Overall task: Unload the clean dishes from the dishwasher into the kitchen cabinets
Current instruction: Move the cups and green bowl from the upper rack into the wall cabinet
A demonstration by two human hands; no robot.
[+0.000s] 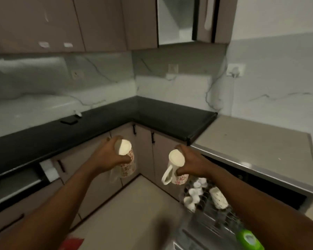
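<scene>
My left hand [107, 156] grips an upside-down white mug with red flowers [126, 159] in front of the lower corner cabinets. My right hand [190, 162] grips a second flowered mug [175, 166], also bottom up, its handle pointing down and left. Below my right arm the pulled-out dishwasher rack [206, 210] holds several white cups [195, 192] and another patterned mug [218, 198] lying on its side. The view is blurred.
A black L-shaped countertop [152, 112] runs along the marble wall, with a small dark object [69, 121] on it. Closed upper cabinets [61, 24] hang above; one glass-front cabinet [175, 18] is at top centre. A green object [248, 239] sits at the rack's near edge.
</scene>
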